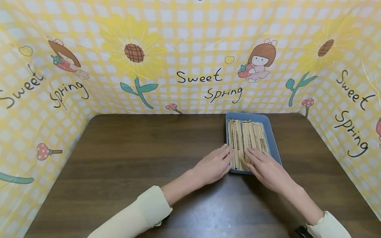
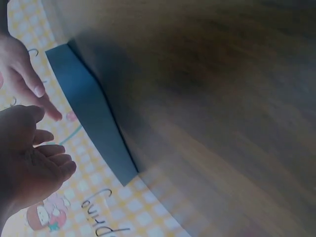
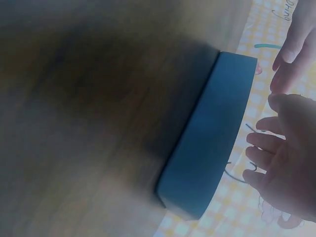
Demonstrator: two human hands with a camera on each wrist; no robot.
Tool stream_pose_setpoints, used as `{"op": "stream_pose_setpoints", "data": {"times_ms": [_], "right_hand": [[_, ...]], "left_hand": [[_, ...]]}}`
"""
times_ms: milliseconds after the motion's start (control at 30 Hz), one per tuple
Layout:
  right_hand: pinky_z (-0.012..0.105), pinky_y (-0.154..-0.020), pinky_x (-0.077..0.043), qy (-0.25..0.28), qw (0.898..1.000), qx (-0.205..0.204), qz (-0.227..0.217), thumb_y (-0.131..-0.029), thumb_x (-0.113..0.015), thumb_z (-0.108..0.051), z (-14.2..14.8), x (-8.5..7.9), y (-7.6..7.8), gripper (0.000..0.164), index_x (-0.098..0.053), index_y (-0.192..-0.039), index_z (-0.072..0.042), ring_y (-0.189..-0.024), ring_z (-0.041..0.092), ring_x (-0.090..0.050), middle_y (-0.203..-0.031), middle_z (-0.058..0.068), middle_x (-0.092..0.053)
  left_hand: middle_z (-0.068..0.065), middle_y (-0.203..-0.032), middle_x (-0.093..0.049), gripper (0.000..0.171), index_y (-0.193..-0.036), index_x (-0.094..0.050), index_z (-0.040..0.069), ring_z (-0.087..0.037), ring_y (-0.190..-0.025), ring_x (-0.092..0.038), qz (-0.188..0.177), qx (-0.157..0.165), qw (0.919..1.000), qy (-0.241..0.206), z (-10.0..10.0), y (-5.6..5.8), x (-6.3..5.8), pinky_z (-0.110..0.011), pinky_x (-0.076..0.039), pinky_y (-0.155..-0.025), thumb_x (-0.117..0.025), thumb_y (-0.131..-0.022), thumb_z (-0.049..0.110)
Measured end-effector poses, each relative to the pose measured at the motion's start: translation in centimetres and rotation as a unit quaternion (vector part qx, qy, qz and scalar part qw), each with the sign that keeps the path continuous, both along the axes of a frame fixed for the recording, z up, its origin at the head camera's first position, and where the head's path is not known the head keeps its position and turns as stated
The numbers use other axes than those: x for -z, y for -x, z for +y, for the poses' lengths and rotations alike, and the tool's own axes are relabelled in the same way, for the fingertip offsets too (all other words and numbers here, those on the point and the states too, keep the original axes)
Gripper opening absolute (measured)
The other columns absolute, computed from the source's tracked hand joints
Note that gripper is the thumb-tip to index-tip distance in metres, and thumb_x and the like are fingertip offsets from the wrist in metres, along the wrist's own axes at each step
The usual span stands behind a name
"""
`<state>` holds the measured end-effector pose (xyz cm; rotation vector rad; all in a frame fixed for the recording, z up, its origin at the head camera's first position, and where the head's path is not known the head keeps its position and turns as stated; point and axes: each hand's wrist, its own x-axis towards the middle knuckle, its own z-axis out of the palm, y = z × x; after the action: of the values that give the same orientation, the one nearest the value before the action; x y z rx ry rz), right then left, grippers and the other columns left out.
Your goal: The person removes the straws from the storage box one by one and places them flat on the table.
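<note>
A blue tray (image 1: 275, 149) stands towards the back right of the table, filled with slim beige sticks (image 1: 246, 134) that lie lengthwise side by side and carry dark print. At the tray's front left corner is my left hand (image 1: 212, 165), fingers over the edge and the leftmost sticks. My right hand (image 1: 269, 170) reaches over the front right part, its fingertips on or just above the sticks. Both wrist views show the tray's outer wall (image 2: 91, 108) from low down, with loosely bent fingers above it and nothing visible held. Contact with the sticks is hidden there.
The dark wooden table (image 1: 141, 145) spreads left and in front of the tray. A yellow checked cloth (image 1: 187, 38) with printed flowers and lettering hangs along the back and both sides, close behind the tray.
</note>
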<state>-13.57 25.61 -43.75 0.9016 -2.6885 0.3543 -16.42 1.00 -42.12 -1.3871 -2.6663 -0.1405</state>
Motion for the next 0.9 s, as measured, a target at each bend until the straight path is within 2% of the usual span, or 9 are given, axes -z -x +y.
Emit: {"op": "stream_pose_setpoints", "data": {"times_ms": [100, 233, 300, 500, 700, 800, 900], "right_hand": [[0.062, -0.107, -0.038, -0.016, 1.000, 0.005, -0.009, -0.094, -0.069, -0.015, 0.6, 0.3, -0.3, 0.049, -0.056, -0.136, 0.006, -0.131, 0.041, -0.048, -0.139, 0.023, -0.054], [0.064, -0.105, -0.038, -0.026, 1.000, -0.001, -0.006, -0.093, -0.069, -0.014, 1.5, 0.7, -0.7, 0.049, -0.057, -0.136, 0.005, -0.130, 0.042, -0.049, -0.139, 0.022, -0.055], [0.064, -0.104, -0.039, -0.028, 1.000, -0.006, 0.001, -0.092, -0.070, -0.013, 1.9, 0.9, -0.8, 0.048, -0.058, -0.135, 0.005, -0.129, 0.042, -0.050, -0.138, 0.023, -0.056], [0.065, -0.101, -0.042, -0.031, 0.999, -0.014, 0.019, -0.090, -0.070, -0.008, 3.2, 1.6, -1.4, 0.044, -0.061, -0.131, 0.006, -0.125, 0.042, -0.053, -0.134, 0.024, -0.058], [0.062, -0.096, -0.047, -0.030, 0.999, -0.021, 0.031, -0.089, -0.070, -0.006, 4.4, 2.7, -1.9, 0.042, -0.062, -0.129, 0.006, -0.122, 0.041, -0.056, -0.133, 0.025, -0.059], [0.060, -0.095, -0.049, -0.034, 0.998, -0.034, 0.049, -0.104, -0.053, -0.012, 4.9, 2.8, -2.2, 0.033, -0.060, -0.129, 0.009, -0.121, 0.041, -0.057, -0.132, 0.025, -0.059], [0.057, -0.095, -0.050, -0.042, 0.996, -0.046, 0.068, -0.111, -0.022, -0.022, 5.4, 2.9, -2.4, 0.052, -0.058, -0.129, 0.011, -0.121, 0.041, -0.057, -0.132, 0.026, -0.058]], "left_hand": [[-0.021, -0.153, -0.039, 0.052, -0.149, -0.042, -0.001, -0.032, -0.142, -0.036, 0.028, 0.009, 0.9992, 0.028, 0.8, -0.1, 0.5, -0.037, -0.029, -0.117, -0.049, -0.106, 0.027], [-0.018, -0.152, -0.042, 0.050, -0.147, -0.046, 0.000, -0.030, -0.141, -0.037, 0.072, 0.028, 0.9948, 0.066, 1.8, 0.0, 1.0, -0.035, -0.027, -0.118, -0.048, -0.106, 0.029], [-0.017, -0.151, -0.043, 0.048, -0.147, -0.047, 0.002, -0.028, -0.141, -0.037, 0.091, 0.039, 0.9914, 0.085, 2.2, -0.1, 1.2, -0.034, -0.027, -0.118, -0.047, -0.107, 0.028], [-0.013, -0.153, -0.042, 0.043, -0.150, -0.044, 0.004, -0.025, -0.142, -0.036, 0.122, 0.064, 0.9801, 0.143, 3.1, -0.4, 1.4, -0.032, -0.027, -0.118, -0.043, -0.108, 0.013], [-0.011, -0.154, -0.041, 0.044, -0.150, -0.043, 0.006, -0.022, -0.141, -0.038, 0.157, 0.085, 0.9687, 0.173, 3.3, -0.5, 2.1, -0.029, -0.032, -0.115, -0.046, -0.106, 0.009], [-0.010, -0.153, -0.042, 0.044, -0.150, -0.044, 0.007, -0.020, -0.141, -0.039, 0.174, 0.093, 0.9637, 0.180, 3.2, -0.5, 2.4, -0.028, -0.032, -0.115, -0.046, -0.106, 0.009], [-0.010, -0.151, -0.045, 0.043, -0.148, -0.047, 0.006, -0.019, -0.140, -0.040, 0.192, 0.103, 0.9598, 0.177, 3.2, -0.4, 2.7, -0.028, -0.032, -0.115, -0.047, -0.106, 0.009]]}}
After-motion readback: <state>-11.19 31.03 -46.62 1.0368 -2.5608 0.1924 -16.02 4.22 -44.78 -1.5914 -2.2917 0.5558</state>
